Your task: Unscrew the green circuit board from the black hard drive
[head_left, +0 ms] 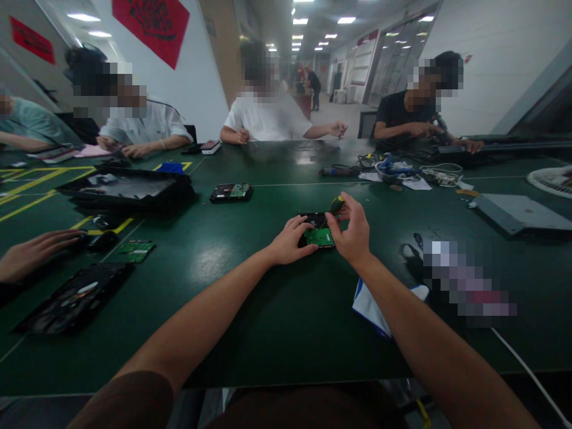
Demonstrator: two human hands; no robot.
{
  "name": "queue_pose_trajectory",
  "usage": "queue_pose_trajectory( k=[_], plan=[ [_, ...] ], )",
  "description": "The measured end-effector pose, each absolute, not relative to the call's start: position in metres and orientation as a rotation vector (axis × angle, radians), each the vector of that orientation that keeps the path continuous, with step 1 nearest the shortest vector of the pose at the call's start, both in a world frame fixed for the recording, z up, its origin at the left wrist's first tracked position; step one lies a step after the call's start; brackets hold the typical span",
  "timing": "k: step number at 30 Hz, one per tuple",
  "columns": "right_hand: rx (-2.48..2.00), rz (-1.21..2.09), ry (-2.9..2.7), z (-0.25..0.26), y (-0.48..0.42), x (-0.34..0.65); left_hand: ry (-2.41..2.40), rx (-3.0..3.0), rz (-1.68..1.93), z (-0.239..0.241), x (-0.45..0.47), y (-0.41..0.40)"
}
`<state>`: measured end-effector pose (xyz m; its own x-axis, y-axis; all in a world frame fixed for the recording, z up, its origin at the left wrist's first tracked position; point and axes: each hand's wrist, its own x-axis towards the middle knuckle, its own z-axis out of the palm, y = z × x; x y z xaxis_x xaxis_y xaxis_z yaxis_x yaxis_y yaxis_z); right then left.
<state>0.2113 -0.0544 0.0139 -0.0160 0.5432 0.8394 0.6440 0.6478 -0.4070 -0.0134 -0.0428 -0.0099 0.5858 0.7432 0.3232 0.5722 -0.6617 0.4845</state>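
A screwdriver (337,205) held over a small drive (319,231), where a slip could scratch the board

From where I stand, a person's left hand (292,241) curves round the left end of the drive, thumb at the near side and fingers at the far side, steadying it. The right hand (354,229) is closed at finger and thumb on the screwdriver's yellow-and-black handle; I cannot tell whether its tip touches anything. The drive sits at the middle of a dark green desk (223,310), its green circuit board (320,239) facing up.

If the tip skidded, perhaps from a slanted push, I judge it could score that board or jab the left thumb or fingers. A loose left grip might let the drive turn under the push.

Just below the right forearm lies a white, blue-edged cloth (373,304), which the arm could drag. Farther left is a second drive (231,192). At the near left, a loose board (135,250) lies close to a black casing (74,298) and a co-worker's hand (42,250); small parts could get mixed up there. At the far right, tangled cables (397,170) could swallow a dropped screw.
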Motion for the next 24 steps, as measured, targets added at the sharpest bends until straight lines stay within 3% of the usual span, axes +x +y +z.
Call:
queue_pose_trajectory(
  k=[24],
  plan=[
    [-0.995,-0.099,-1.658,0.0156,-0.0552,0.2106,1.073,2.496,0.745,-0.0112,-0.013,-0.0428]
  ],
)
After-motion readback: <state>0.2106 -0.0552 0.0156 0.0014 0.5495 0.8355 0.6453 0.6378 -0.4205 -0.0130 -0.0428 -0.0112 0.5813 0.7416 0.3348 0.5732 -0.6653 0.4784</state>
